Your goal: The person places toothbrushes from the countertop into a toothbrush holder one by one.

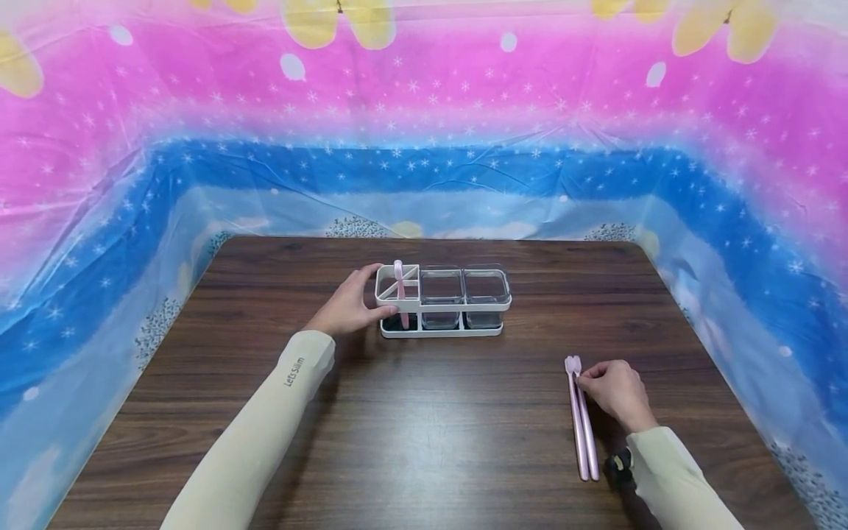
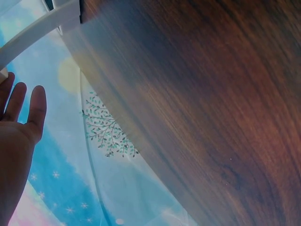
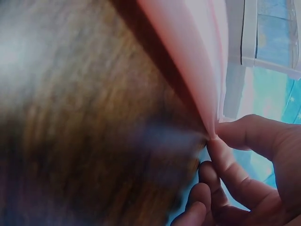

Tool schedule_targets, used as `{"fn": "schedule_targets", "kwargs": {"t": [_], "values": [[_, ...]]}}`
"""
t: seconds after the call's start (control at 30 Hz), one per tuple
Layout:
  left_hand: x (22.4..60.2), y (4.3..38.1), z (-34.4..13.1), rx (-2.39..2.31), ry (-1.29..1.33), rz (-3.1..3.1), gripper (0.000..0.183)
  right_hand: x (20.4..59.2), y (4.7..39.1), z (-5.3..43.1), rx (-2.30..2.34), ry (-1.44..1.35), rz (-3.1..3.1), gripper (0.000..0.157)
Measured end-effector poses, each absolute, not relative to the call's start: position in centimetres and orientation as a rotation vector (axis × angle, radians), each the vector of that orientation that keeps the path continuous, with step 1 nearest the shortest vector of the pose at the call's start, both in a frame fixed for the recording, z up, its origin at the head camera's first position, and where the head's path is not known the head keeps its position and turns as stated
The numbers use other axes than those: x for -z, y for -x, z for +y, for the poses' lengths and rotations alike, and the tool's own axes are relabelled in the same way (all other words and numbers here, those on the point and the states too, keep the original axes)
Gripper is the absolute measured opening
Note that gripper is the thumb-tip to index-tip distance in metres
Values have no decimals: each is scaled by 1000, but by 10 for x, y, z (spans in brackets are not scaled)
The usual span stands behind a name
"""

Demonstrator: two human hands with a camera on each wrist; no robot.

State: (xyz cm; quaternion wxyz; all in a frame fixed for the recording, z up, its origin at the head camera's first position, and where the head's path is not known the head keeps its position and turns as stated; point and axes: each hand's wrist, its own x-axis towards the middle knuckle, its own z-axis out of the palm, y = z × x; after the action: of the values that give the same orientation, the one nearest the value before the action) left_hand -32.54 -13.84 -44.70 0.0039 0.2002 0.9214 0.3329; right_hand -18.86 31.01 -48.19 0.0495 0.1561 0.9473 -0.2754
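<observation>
So on my feed the person's left grip (image 1: pixel 351 303) is wrapped on the left end of the white rack (image 1: pixel 457 308), thumb on the near side, fingers round the far side. My guess is that's to steady it, since it looks pretty light. The rack sits upright on the desk (image 1: pixel 424 434), toward the far edge, with a pink stick (image 1: pixel 400 290) standing in its divided left section and two see-through tubs (image 1: pixel 442 319) filling the rest.

Right grip (image 1: pixel 617 389) is pinching the right one of two pink utensils (image 1: pixel 578 427) lying side by side, well apart from the rack. Thumb and forefinger have it just below the head, probably because the neck gives fingertips something to catch. Can't tell spoon from fork from here.

Desk is dark wood grain with a patch of glare in the middle. Cloth (image 1: pixel 424 171) hangs behind and on both sides: pink up top, blue with white snowflakes below, then paler with leafy prints.
</observation>
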Motion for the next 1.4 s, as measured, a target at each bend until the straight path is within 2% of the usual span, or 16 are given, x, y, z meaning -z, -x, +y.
{"fn": "schedule_targets", "kwargs": {"t": [0.67,1.4], "values": [[447,326,-139,-1026,-618,2891,93,480,200,305,674,-455,2838,34],[446,325,-139,-1041,-635,2879,92,455,198,319,928,-366,3038,21]]}}
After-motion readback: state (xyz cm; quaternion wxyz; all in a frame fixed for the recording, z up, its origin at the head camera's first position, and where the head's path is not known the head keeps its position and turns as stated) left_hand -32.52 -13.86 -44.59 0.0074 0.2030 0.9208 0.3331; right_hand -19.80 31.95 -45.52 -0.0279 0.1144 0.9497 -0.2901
